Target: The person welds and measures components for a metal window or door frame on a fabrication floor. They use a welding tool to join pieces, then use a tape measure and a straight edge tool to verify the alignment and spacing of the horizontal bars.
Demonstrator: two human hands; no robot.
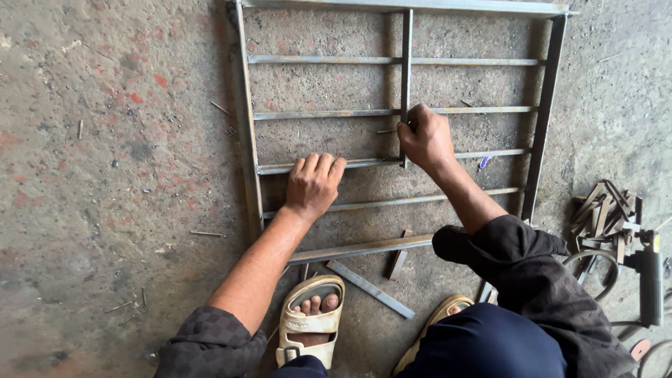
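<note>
A rectangular steel grille frame [246,126] lies flat on the concrete floor, with several horizontal bars and one vertical bar [407,63] down its middle. My left hand [313,183] rests palm down on a horizontal bar [364,163], fingers curled over it. My right hand [425,136] grips the lower part of the vertical bar, just above where it meets that same horizontal bar. Both forearms reach out from dark sleeves.
A loose flat steel strip [370,288] and a short offcut [397,264] lie by the frame's near edge. My sandalled feet [311,318] are close below. A pile of metal offcuts [605,210] and a tool with cable [651,276] sit at the right.
</note>
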